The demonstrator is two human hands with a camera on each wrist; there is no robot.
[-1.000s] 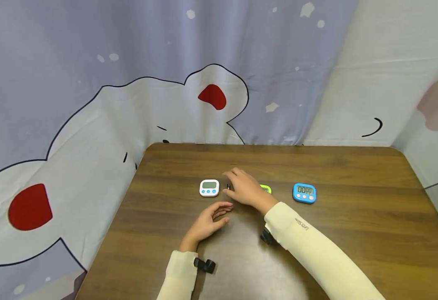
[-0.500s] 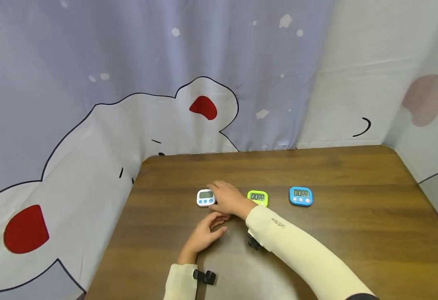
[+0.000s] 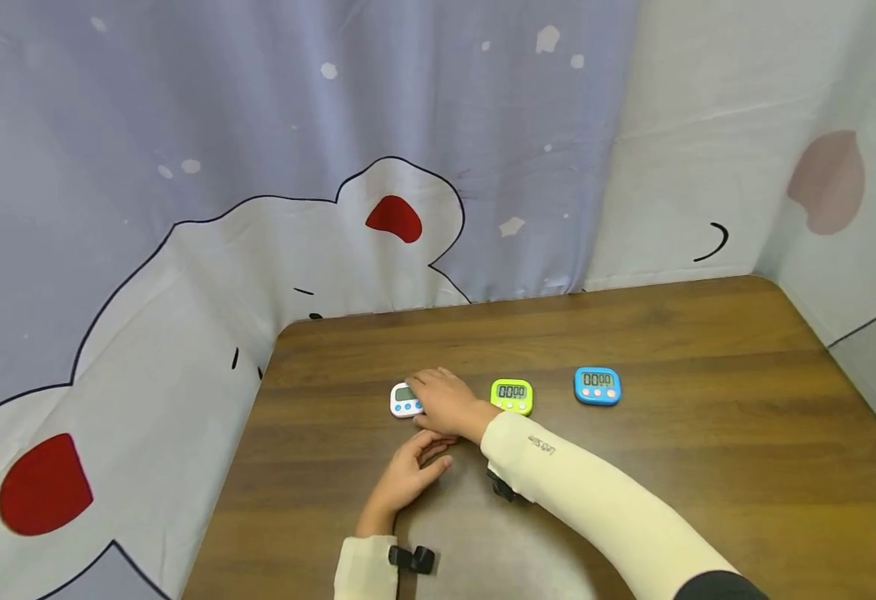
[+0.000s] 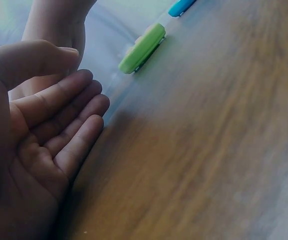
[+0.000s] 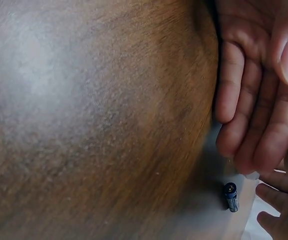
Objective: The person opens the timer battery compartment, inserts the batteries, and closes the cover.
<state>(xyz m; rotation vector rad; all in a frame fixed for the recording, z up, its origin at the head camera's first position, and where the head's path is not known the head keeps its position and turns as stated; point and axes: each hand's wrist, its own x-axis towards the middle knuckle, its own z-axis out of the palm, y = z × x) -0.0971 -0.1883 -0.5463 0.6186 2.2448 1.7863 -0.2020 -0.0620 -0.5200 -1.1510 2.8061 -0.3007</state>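
Observation:
A white timer [image 3: 402, 398] with a small grey screen and blue buttons lies at the left of the row. My right hand [image 3: 448, 406] reaches over it, the fingers covering its right part, and its firm contact is hard to judge. In the right wrist view, the fingers of that right hand [image 5: 283, 202] are spread apart beside a dark cylindrical battery [image 5: 231, 197] lying on the table. The head view hides this battery. Just nearer me, my left hand [image 3: 400, 483] rests relaxed on its edge, palm facing right, holding nothing, as the left wrist view confirms.
To the right of my right hand lie a green timer [image 3: 513, 393] and a blue timer [image 3: 598, 386], both reading 00:00. The wooden table [image 3: 708, 400] ends at a patterned curtain [image 3: 528, 150] behind it. My right forearm crosses in front of the green timer.
My right hand has moved left, from beside the battery to over the white timer's right part, uncovering the green timer. The left hand stays nearly still. The head view has shifted slightly.

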